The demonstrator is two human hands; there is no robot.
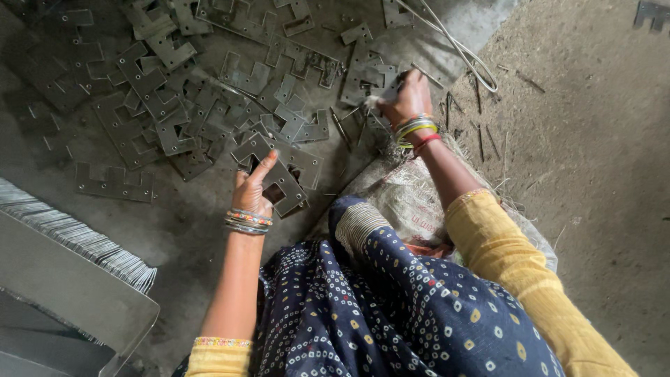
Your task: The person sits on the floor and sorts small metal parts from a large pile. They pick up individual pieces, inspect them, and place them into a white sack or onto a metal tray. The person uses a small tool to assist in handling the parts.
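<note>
Many flat grey notched metal plates [209, 105] lie scattered over the dark floor ahead of me. My left hand [252, 188], with bangles at the wrist, rests on a notched plate [279, 174] at the near edge of the pile, thumb raised. My right hand [406, 96], also with bangles, reaches further out and closes around a few plates [373, 77] at the right side of the pile. My knees in dark dotted cloth fill the bottom of the view.
A woven sack [405, 195] lies under my right forearm. A neat stack of thin metal sheets [77, 237] sits at the lower left beside a flat panel [63, 286]. A light cable [460, 49] runs across bare earth at the right.
</note>
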